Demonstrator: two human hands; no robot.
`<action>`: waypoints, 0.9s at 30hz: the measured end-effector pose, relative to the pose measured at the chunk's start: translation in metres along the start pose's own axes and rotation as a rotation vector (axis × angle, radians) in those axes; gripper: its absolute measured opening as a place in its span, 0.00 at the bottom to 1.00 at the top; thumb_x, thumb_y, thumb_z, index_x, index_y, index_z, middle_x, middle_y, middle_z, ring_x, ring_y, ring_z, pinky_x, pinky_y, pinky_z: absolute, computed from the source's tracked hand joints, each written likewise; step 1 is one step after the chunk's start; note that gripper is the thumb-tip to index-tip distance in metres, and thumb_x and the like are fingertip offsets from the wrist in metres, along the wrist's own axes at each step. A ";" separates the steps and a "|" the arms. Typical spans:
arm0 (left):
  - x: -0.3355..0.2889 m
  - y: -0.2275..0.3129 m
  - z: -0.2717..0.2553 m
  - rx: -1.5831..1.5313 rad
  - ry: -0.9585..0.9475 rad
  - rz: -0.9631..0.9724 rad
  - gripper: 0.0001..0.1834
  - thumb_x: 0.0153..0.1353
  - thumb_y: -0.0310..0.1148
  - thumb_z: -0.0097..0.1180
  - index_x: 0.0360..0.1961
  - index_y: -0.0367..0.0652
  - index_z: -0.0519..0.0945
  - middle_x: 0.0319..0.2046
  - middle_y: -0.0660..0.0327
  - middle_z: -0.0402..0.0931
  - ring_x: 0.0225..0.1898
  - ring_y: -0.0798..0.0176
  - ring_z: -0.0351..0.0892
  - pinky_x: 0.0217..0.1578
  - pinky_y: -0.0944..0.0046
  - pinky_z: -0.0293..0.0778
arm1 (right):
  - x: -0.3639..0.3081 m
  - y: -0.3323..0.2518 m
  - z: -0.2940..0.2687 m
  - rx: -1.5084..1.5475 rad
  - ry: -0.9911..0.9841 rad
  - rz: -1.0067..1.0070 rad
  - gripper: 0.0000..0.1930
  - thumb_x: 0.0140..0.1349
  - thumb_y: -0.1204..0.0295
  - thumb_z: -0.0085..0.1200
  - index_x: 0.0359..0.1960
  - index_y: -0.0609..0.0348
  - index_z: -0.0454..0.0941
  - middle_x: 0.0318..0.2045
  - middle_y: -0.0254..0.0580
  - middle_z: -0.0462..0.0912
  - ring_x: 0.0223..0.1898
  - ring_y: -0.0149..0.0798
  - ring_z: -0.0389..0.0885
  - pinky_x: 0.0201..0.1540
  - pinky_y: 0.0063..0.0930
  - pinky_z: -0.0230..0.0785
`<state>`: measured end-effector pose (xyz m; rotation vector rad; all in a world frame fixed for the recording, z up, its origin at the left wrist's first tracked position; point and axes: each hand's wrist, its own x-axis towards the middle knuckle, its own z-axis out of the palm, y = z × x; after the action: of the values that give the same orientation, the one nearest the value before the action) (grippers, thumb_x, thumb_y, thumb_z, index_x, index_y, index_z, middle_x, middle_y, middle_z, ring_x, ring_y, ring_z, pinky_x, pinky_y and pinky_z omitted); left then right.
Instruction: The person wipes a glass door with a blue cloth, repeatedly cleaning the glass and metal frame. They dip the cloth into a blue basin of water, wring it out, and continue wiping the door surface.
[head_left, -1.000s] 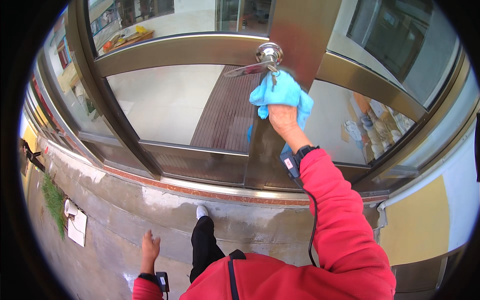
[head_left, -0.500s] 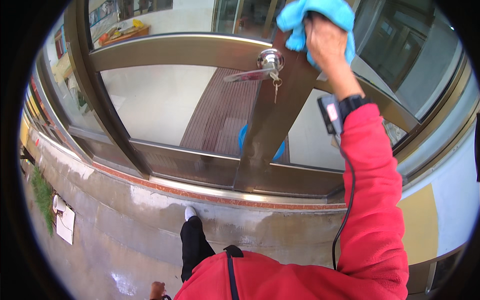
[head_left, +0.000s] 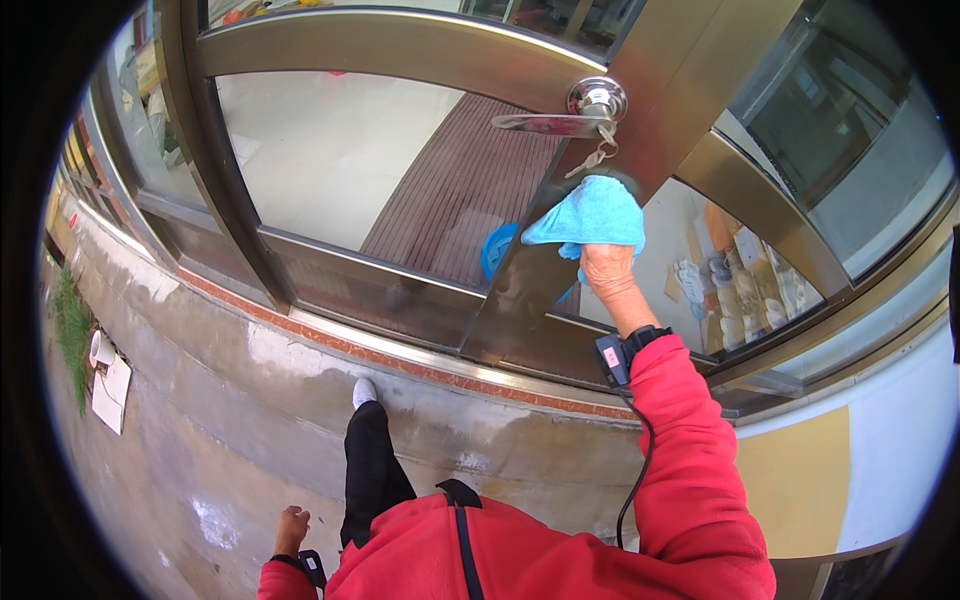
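Observation:
My right hand point(head_left: 608, 268) is closed on a light blue cloth point(head_left: 590, 215) and presses it against the brown metal stile of a glass door point(head_left: 690, 85). Just above the cloth is a chrome door handle point(head_left: 560, 124), with keys point(head_left: 592, 160) hanging from its lock. The cloth covers most of my right fingers. Low at the left, my left hand point(head_left: 292, 530) hangs beside my body, fingers loosely apart and nothing held.
Behind the glass sit a blue basin point(head_left: 497, 250) and a brown slatted mat point(head_left: 450, 190). A metal sill and reddish strip point(head_left: 440, 377) edge the wet concrete floor point(head_left: 250, 440). A white board point(head_left: 111, 393) lies by a grass patch point(head_left: 70, 325) at far left.
My right hand has brought the cloth down the door stile from above the handle to below the keys. The keys now hang at a slant. My left hand has come further into view.

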<state>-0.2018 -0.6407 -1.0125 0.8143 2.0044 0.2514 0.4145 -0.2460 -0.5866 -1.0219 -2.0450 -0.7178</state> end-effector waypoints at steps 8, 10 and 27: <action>-0.046 -0.030 -0.010 -0.064 -0.041 -0.199 0.19 0.57 0.33 0.55 0.45 0.30 0.76 0.27 0.49 0.80 0.21 0.58 0.82 0.16 0.60 0.73 | 0.035 0.033 0.013 -0.429 -0.073 -0.289 0.21 0.51 0.73 0.54 0.50 0.48 0.78 0.49 0.45 0.79 0.53 0.53 0.76 0.57 0.49 0.67; -0.049 -0.023 -0.013 -0.087 -0.029 -0.172 0.19 0.57 0.33 0.55 0.46 0.30 0.76 0.27 0.49 0.80 0.22 0.59 0.82 0.15 0.60 0.72 | 0.029 0.030 0.025 -0.444 -0.136 -0.279 0.21 0.53 0.71 0.53 0.51 0.45 0.78 0.50 0.42 0.78 0.55 0.51 0.75 0.60 0.49 0.65; -0.007 -0.031 -0.028 0.033 -0.060 -0.138 0.17 0.60 0.32 0.53 0.48 0.35 0.76 0.28 0.57 0.78 0.23 0.60 0.81 0.17 0.62 0.73 | -0.183 -0.016 0.159 -0.142 -0.631 -0.543 0.16 0.55 0.69 0.49 0.46 0.44 0.80 0.47 0.31 0.80 0.57 0.39 0.74 0.72 0.43 0.51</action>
<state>-0.2364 -0.6650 -1.0068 0.6922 2.0027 0.1141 0.4207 -0.2164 -0.8278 -0.8340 -2.9196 -0.8980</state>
